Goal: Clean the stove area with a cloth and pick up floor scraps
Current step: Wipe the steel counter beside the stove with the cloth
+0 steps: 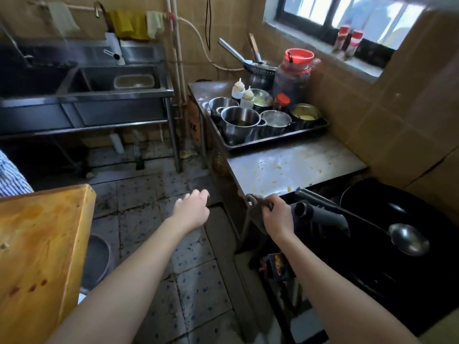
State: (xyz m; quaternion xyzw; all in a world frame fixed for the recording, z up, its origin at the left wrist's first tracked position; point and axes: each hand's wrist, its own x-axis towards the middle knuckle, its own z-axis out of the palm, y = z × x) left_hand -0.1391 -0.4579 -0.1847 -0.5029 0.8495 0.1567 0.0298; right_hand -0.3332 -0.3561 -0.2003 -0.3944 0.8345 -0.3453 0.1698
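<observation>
My right hand [277,216] grips a dark grey cloth [255,214] at the front corner of the steel counter [323,155]; part of the cloth hangs down below my fist. Yellow food scraps [274,181] lie scattered over the counter top. My left hand [192,209] hovers over the floor with its fingers loosely curled and nothing in it. The black stove [372,269] sits to the right, with a wok [409,214] and a metal ladle [407,240] in it.
A tray of steel bowls and sauce bottles [268,120] fills the counter's far half. A steel sink [99,95] stands at the back left. A wooden chopping block [37,256] is at my left. The tiled floor [154,214] is stained, with scraps [186,153] near the sink leg.
</observation>
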